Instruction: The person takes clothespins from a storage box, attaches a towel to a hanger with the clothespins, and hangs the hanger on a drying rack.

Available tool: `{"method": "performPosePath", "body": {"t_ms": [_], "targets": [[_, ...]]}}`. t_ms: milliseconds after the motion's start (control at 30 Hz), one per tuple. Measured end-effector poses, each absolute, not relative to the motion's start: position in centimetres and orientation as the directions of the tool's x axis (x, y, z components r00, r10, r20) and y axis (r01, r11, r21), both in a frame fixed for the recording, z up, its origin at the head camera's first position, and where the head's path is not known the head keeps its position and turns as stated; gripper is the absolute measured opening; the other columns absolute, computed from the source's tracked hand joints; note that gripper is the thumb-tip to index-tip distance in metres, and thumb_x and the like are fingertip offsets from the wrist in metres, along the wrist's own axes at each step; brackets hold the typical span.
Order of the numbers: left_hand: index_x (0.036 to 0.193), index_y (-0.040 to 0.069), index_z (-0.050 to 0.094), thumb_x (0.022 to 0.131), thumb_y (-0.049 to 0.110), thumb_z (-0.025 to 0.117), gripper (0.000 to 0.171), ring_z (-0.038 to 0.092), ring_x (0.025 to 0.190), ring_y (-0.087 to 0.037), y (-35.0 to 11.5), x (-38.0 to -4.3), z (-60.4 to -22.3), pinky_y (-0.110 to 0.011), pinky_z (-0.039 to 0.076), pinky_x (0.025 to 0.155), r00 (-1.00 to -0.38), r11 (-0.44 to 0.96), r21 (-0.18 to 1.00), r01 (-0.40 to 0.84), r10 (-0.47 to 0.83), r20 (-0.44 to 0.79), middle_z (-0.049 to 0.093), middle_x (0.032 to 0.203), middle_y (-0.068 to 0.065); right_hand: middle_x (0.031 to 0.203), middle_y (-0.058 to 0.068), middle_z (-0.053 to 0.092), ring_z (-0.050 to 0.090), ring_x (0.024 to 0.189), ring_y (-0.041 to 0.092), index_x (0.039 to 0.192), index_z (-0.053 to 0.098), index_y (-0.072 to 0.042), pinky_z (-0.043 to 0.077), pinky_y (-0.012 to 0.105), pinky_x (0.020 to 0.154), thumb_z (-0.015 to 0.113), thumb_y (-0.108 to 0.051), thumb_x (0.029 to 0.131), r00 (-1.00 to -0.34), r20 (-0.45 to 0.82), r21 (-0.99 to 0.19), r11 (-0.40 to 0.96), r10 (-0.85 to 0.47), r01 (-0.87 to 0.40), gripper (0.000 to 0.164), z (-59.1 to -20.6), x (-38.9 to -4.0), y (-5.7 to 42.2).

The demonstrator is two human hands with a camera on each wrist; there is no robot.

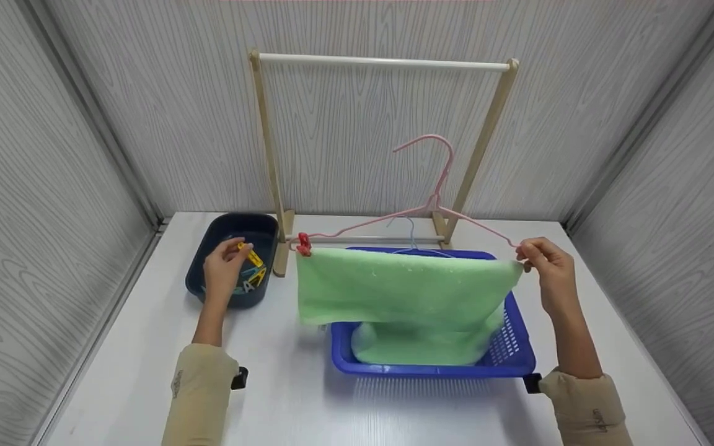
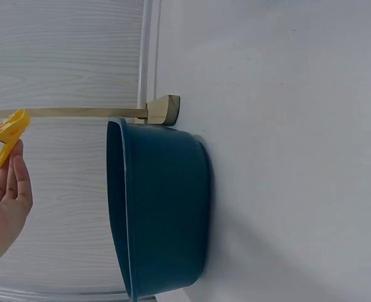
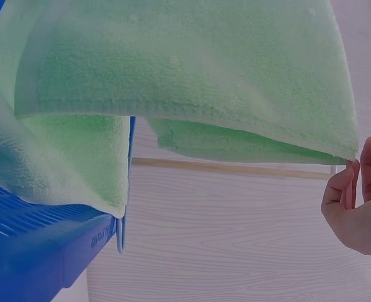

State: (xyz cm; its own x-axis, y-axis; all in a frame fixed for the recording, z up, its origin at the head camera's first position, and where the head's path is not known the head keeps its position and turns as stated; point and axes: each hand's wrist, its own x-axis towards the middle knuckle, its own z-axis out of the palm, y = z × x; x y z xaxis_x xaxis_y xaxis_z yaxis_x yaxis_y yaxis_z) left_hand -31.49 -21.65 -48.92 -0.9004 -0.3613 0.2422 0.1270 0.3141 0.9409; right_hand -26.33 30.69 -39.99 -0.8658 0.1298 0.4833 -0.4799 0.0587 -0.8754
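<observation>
My left hand (image 1: 224,266) pinches a yellow clothespin (image 2: 8,133) above the dark teal tub (image 1: 196,269), where several more clothespins (image 1: 258,277) lie. On the right, my right hand (image 1: 549,266) grips the end of a pink hanger (image 1: 388,217) together with the top corner of a light green towel (image 1: 394,285). A red clothespin (image 1: 304,244) fastens the towel's other top corner to the hanger's left end. The towel hangs over a blue basket (image 1: 431,370), its lower part reaching into it. In the right wrist view, the towel corner (image 3: 346,157) sits between thumb and fingertips.
Behind the basket stands a wooden rack with a white top bar (image 1: 382,61). A light blue hanger (image 1: 412,232) pokes up at the basket's back edge. Wood-grain panels (image 1: 59,248) enclose the white table (image 1: 270,396) on the left, right and back.
</observation>
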Motion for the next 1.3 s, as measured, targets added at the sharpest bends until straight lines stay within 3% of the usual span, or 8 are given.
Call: {"method": "performPosePath", "body": {"t_ms": [367, 567, 700, 1067, 1300], "targets": [[0.117, 0.002, 0.06, 0.086, 0.03, 0.066, 0.043, 0.056, 0.087, -0.011, -20.9, -30.6, -47.4, -0.02, 0.045, 0.076, -0.877, 0.276, 0.927, 0.255, -0.338, 0.342, 0.062, 0.106, -0.011, 0.074, 0.005, 0.058, 0.053, 0.07, 0.015, 0.085, 0.055, 0.018, 0.043, 0.022, 0.056, 0.055, -0.002, 0.091, -0.865, 0.484, -0.875, 0.059, 0.131, -0.48, 0.021, -39.9, -26.4, 30.7], [0.117, 0.0, 0.059, 0.087, 0.023, 0.065, 0.039, 0.056, 0.091, -0.016, -19.7, -29.1, -45.2, -0.019, 0.045, 0.076, -0.888, 0.187, 0.934, 0.305, -0.299, 0.35, 0.061, 0.107, -0.013, 0.074, 0.005, 0.058, 0.053, 0.07, 0.015, 0.085, 0.055, 0.017, 0.042, 0.021, 0.056, 0.054, -0.001, 0.092, -0.861, 0.493, -0.87, 0.048, 0.124, -0.491, 0.02, -40.1, -26.4, 30.6], [0.118, -0.004, 0.057, 0.089, 0.014, 0.062, 0.035, 0.055, 0.095, -0.021, -18.7, -27.7, -43.2, -0.021, 0.046, 0.076, -0.904, 0.118, 0.942, 0.313, -0.268, 0.334, 0.06, 0.109, -0.016, 0.074, 0.004, 0.059, 0.054, 0.07, 0.014, 0.083, 0.057, 0.014, 0.042, 0.02, 0.055, 0.054, 0.0, 0.091, -0.863, 0.489, -0.871, 0.02, 0.126, -0.491, 0.017, -40.4, -26.6, 30.7], [0.12, 0.0, 0.057, 0.087, 0.024, 0.065, 0.042, 0.055, 0.097, -0.016, -17.8, -27.8, -42.9, -0.023, 0.046, 0.082, -0.908, 0.069, 0.941, 0.331, -0.247, 0.338, 0.062, 0.111, -0.011, 0.074, 0.005, 0.058, 0.054, 0.069, 0.014, 0.083, 0.059, 0.012, 0.042, 0.02, 0.055, 0.055, -0.001, 0.091, -0.862, 0.489, -0.871, 0.02, 0.134, -0.491, 0.016, -40.5, -26.8, 30.7], [0.121, -0.004, 0.055, 0.089, 0.016, 0.062, 0.038, 0.056, 0.096, -0.018, -17.4, -26.9, -41.9, -0.026, 0.047, 0.081, -0.911, 0.046, 0.931, 0.363, -0.193, 0.365, 0.06, 0.112, -0.017, 0.074, 0.005, 0.059, 0.053, 0.069, 0.014, 0.083, 0.058, 0.013, 0.042, 0.02, 0.055, 0.055, -0.002, 0.091, -0.859, 0.493, -0.869, 0.028, 0.141, -0.494, 0.017, -40.5, -26.9, 30.7]]}}
